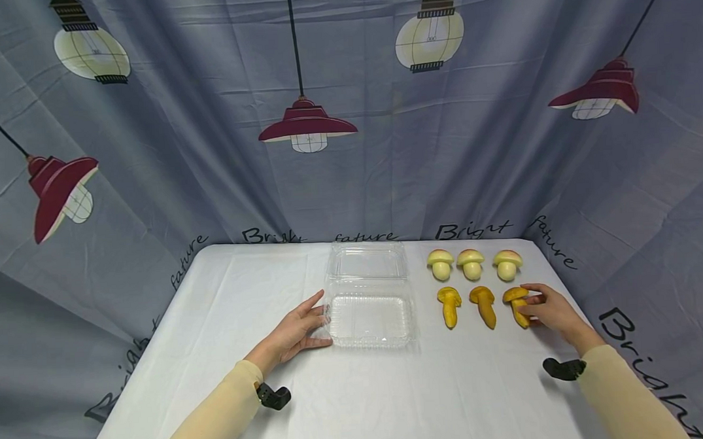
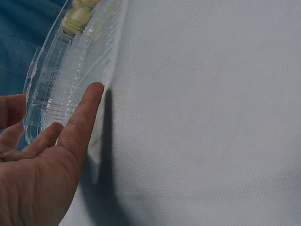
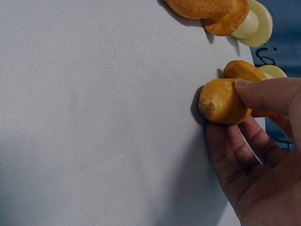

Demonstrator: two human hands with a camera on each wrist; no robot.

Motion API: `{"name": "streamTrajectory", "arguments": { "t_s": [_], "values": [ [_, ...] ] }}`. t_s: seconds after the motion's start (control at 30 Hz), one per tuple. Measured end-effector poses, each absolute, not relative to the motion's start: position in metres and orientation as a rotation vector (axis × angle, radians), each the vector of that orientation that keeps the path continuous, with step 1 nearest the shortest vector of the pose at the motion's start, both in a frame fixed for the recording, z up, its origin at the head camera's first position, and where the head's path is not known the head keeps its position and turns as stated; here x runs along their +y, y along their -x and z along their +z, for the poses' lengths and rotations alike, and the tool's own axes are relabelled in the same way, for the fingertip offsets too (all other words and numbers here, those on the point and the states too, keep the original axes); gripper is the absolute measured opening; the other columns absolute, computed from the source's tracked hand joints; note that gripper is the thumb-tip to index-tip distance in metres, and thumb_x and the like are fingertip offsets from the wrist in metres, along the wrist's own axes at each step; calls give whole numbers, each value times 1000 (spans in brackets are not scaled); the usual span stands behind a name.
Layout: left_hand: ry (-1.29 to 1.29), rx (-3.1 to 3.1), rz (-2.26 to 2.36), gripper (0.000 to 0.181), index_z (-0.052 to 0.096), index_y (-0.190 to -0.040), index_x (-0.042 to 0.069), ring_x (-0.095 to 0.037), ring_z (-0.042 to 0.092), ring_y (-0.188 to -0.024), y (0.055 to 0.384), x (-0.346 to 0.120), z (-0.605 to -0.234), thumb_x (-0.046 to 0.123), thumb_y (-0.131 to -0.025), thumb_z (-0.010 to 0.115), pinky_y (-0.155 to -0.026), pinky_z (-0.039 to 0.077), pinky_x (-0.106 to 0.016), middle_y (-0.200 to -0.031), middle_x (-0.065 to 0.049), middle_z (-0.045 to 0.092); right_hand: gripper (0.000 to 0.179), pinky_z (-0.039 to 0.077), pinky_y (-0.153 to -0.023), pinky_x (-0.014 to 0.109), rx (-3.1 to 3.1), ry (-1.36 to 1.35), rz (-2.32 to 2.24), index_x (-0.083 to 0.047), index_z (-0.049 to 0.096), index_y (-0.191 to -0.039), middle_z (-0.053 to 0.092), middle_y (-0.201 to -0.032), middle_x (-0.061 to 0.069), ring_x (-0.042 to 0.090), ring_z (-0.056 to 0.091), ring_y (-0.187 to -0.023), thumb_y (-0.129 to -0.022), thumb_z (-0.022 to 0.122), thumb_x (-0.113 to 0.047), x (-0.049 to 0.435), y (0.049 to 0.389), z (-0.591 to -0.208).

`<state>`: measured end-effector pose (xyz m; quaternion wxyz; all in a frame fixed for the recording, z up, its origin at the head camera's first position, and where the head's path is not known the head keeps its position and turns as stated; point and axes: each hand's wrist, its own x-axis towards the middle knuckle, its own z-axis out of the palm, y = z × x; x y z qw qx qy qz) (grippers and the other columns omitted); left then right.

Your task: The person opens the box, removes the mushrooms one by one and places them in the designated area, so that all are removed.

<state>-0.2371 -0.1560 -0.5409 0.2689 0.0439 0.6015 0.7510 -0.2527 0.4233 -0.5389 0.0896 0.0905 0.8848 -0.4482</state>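
My right hand (image 1: 554, 314) pinches the rightmost yellow-brown mushroom (image 1: 513, 295) by its stem, thumb on one side and fingers on the other. In the right wrist view this mushroom (image 3: 223, 101) shows its stem end, low over the white cloth. A clear plastic clamshell box (image 1: 371, 343) lies opened out in mid-table, lid (image 1: 368, 261) to the back. Along its left side my left hand (image 1: 300, 330) is spread, fingers fairly straight and fingertips right at the wall. Two more yellow-brown mushrooms, one in the middle (image 1: 483, 305) and one at left (image 1: 449, 305), share the front row.
Behind them stands a row of pale mushrooms with yellowish caps: left (image 1: 440, 266), middle (image 1: 470, 265) and right (image 1: 508, 265). The white-covered table (image 1: 365, 402) ends at the back against a grey-blue curtain (image 1: 373, 179) printed with lamps.
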Motion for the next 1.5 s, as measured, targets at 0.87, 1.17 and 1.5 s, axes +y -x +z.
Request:
{"name": "streamTrajectory", "arguments": {
  "t_s": [0.87,1.17,1.5],
  "values": [
    [-117,1627,2021,73,10,-167,23,-47,38,-142,238,-155,-541,2,-107,46,-96,55,-54,-167,-23,16,74,62,-74,35,2646,-243,-1311,11,27,-153,51,-118,25,34,57,-100,-97,69,-14,425,250,-538],
    [-127,1618,2024,73,10,-167,23,-47,36,-143,238,-156,-541,2,-107,45,-97,55,-55,-167,-23,15,76,61,-75,34,2648,-217,-1302,11,27,-153,52,-120,28,33,57,-101,-97,70,-15,428,247,-534],
    [-118,1627,2027,73,12,-167,24,-46,38,-142,237,-155,-540,2,-106,47,-96,56,-54,-166,-23,18,79,61,-76,36,2665,-240,-1256,12,26,-154,55,-122,30,27,65,-96,-96,71,-18,435,245,-531]
  ]
}}
